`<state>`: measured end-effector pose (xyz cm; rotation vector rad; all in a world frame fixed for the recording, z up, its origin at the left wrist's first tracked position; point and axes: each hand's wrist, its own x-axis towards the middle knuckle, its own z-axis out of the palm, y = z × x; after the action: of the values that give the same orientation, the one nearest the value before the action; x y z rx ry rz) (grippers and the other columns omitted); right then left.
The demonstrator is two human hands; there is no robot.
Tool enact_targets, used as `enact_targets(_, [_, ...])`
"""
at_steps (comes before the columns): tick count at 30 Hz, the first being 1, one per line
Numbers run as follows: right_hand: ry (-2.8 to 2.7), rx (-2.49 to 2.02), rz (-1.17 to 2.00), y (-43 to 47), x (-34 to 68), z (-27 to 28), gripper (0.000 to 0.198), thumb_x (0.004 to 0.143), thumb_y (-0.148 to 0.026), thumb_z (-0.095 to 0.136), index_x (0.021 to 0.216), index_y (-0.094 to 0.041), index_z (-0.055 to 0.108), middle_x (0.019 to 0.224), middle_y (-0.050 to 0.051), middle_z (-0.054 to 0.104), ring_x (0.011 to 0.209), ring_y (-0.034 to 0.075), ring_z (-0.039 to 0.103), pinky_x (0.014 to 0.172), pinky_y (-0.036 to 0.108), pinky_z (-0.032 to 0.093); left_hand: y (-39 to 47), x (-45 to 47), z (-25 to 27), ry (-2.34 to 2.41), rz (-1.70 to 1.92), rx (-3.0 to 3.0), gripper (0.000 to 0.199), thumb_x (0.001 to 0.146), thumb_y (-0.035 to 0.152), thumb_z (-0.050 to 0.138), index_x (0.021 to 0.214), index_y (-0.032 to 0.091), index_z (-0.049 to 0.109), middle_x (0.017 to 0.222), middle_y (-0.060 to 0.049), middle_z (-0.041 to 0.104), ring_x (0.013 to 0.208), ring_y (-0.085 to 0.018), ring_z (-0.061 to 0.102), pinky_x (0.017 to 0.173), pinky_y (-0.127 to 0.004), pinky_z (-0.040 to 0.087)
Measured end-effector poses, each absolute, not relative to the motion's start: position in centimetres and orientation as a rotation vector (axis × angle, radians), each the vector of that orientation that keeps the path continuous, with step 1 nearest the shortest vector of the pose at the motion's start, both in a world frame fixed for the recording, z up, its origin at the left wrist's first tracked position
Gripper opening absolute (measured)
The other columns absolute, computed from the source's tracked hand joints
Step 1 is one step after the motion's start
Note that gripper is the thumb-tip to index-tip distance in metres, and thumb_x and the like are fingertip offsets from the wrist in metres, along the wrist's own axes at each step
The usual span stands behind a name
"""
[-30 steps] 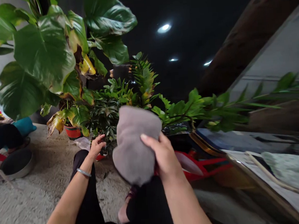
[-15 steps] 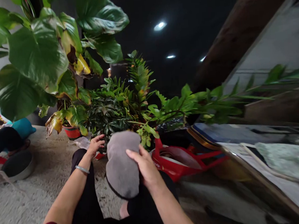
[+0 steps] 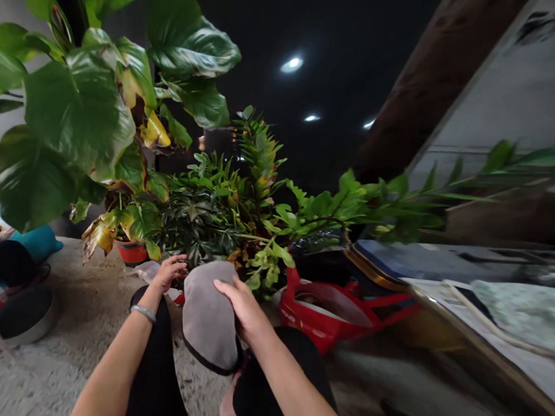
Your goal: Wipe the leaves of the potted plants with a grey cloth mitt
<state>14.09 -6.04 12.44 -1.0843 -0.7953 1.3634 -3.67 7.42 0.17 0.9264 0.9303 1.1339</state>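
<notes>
My right hand (image 3: pixel 247 311) grips the right side of a grey fabric piece (image 3: pixel 209 317), thumb on its face and fingers hidden behind it. The piece looks soft, is rounded with a slight notch, and has a dark lower edge. It is held up above my knees. My left hand (image 3: pixel 169 272), with a pale bangle on the wrist, is just left of the piece's top, fingers apart and loosely bent, holding nothing that I can see. A clear plastic bag (image 3: pixel 146 270) lies on the floor beyond that hand.
Beside my right knee stands a red bag (image 3: pixel 309 320), its top open. Potted plants spread ahead, one in a red pot (image 3: pixel 131 251). A basin (image 3: pixel 23 314) and another person's dark-clothed leg (image 3: pixel 6 268) are at the left. A cloth (image 3: pixel 527 311) lies on stacked items at the right.
My right hand has carried the grey fabric piece a little left and down in the view. My left hand has shifted slightly left, still apart from it. The camera view has tilted slightly.
</notes>
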Motion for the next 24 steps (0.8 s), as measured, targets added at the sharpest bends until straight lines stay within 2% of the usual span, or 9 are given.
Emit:
enact_targets(2, [-0.878,-1.041,1.201,-5.3,14.3,14.6,0.034,0.063,-0.036,0.082,0.094,-0.024,0.074,0.088,0.003,0.079,0.084,0.026,0.072,0.078,0.036,0.056,7.8,-3.4,0.2,0.877,1.129,0.916,0.042,0.057,0.03,0.084,0.094,0.013,0.074,0.071,-0.002,0.066,0.062,-0.014,0.057,0.061,-0.025,0.045])
enact_targets(5, [-0.903,-0.95,0.897,-0.7,14.6,17.4,0.044,0.062,-0.034,0.08,0.104,-0.026,0.071,0.103,0.0,0.077,0.098,0.022,0.069,0.09,0.031,0.052,8.1,-2.9,0.1,0.829,1.149,0.88,0.035,0.055,0.033,0.086,0.081,0.012,0.073,0.07,-0.003,0.067,0.061,-0.014,0.056,0.061,-0.027,0.046])
enact_targets(7, [-0.779,-0.965,0.941,2.1,14.5,17.3,0.042,0.058,-0.033,0.079,0.098,-0.025,0.07,0.095,-0.002,0.077,0.092,0.02,0.069,0.086,0.029,0.053,8.1,-2.8,0.0,0.832,1.178,0.832,0.034,0.053,0.033,0.087,0.075,0.013,0.071,0.067,-0.002,0.066,0.06,-0.014,0.056,0.061,-0.027,0.047])
enact_targets(11, [-0.625,-1.074,1.255,1.3,13.8,13.1,0.029,0.056,-0.041,0.079,0.074,-0.021,0.068,0.064,0.002,0.072,0.066,0.024,0.069,0.063,0.036,0.057,7.9,-2.8,0.0,0.852,1.232,0.756,0.035,0.051,0.031,0.086,0.079,0.013,0.073,0.067,-0.001,0.064,0.061,-0.013,0.056,0.059,-0.025,0.044])
enact_targets(15, [-0.657,-1.075,1.425,-4.3,13.5,11.3,0.03,0.059,-0.046,0.083,0.072,-0.022,0.071,0.063,0.006,0.072,0.058,0.027,0.068,0.056,0.041,0.057,7.6,-2.9,0.6,0.858,1.186,0.755,0.039,0.049,0.027,0.088,0.082,0.014,0.072,0.063,0.002,0.061,0.057,-0.011,0.054,0.06,-0.025,0.044])
enact_targets(17, [-0.693,-1.045,1.41,-5.3,14.1,13.0,0.03,0.057,-0.041,0.085,0.079,-0.024,0.072,0.067,0.004,0.074,0.06,0.026,0.069,0.058,0.04,0.058,7.5,-2.8,0.7,0.855,1.173,0.764,0.038,0.048,0.026,0.088,0.078,0.015,0.069,0.064,0.003,0.061,0.056,-0.011,0.054,0.06,-0.025,0.045])
enact_targets(21, [-0.747,-0.933,1.067,-1.7,15.4,17.5,0.046,0.051,-0.03,0.086,0.093,-0.024,0.07,0.083,0.0,0.077,0.08,0.024,0.071,0.075,0.035,0.057,7.3,-2.4,0.2,0.86,1.212,0.762,0.033,0.05,0.027,0.085,0.074,0.016,0.065,0.062,0.003,0.059,0.055,-0.011,0.052,0.06,-0.026,0.045])
enact_targets(24, [-0.677,-0.943,1.045,1.6,15.2,17.1,0.042,0.049,-0.03,0.082,0.088,-0.022,0.069,0.079,0.0,0.076,0.085,0.024,0.071,0.079,0.033,0.056,7.3,-2.2,-0.3,0.868,1.234,0.749,0.027,0.055,0.024,0.082,0.073,0.016,0.064,0.059,0.003,0.057,0.054,-0.011,0.051,0.059,-0.026,0.044])
